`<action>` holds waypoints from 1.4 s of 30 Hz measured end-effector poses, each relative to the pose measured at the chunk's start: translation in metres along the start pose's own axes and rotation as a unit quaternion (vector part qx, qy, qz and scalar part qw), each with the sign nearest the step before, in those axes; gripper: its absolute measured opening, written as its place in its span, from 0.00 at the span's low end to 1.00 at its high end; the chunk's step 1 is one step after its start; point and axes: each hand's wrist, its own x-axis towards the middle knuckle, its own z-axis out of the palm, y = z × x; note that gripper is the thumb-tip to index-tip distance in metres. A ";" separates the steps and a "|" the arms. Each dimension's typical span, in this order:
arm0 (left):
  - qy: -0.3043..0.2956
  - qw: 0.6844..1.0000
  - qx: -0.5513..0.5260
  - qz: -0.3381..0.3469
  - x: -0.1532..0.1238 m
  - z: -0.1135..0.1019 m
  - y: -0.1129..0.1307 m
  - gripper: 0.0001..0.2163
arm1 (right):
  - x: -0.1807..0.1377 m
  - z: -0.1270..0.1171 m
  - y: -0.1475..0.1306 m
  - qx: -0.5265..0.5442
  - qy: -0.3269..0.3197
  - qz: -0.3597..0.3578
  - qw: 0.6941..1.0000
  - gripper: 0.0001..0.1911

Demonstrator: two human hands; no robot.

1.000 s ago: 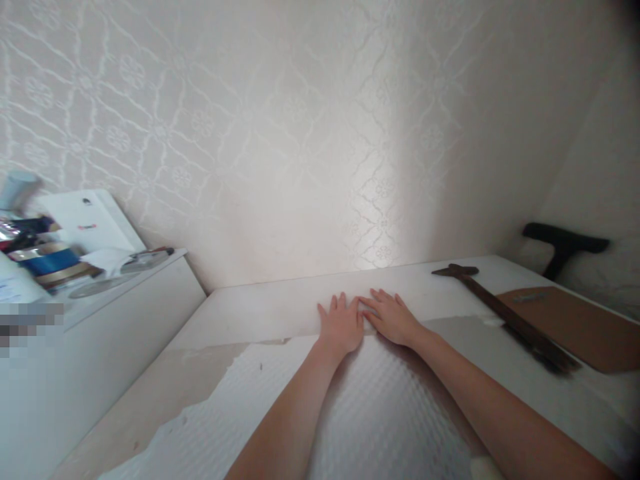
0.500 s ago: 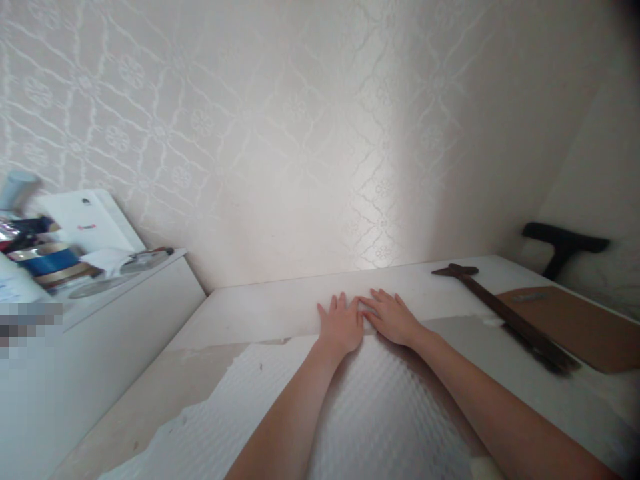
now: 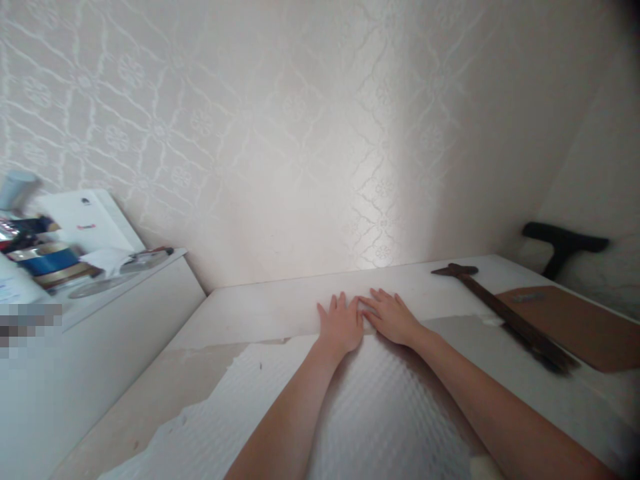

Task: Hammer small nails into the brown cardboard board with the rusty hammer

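Note:
My left hand lies flat with its fingers spread on the white tabletop, close to the wall. Beside it, my right hand is also flat and spread, its thumb side touching or nearly touching the left thumb. Neither hand holds anything. Under my wrists and forearms lies a white sheet with a fine raised texture, its left edge ragged. To the left of that sheet a beige strip of the surface shows. My arms cover part of the sheet.
On the right lie a hammer with a dark wooden handle and a brown board. A black T-shaped handle stands behind. On the left, a white cabinet carries tape rolls and a white box. Patterned wallpaper rises behind.

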 end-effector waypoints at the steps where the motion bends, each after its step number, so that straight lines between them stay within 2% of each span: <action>1: 0.000 1.000 0.000 0.000 0.000 0.000 0.000 0.24 | 0.000 0.000 0.000 0.001 -0.001 0.001 1.000 0.26; 23: -0.013 1.000 -0.003 -0.004 0.000 -0.001 0.001 0.24 | 0.001 0.002 0.001 0.002 0.000 0.001 1.000 0.26; 42: 0.000 1.000 -0.010 0.003 0.001 0.002 -0.001 0.24 | 0.001 0.001 0.000 0.004 -0.001 0.002 1.000 0.26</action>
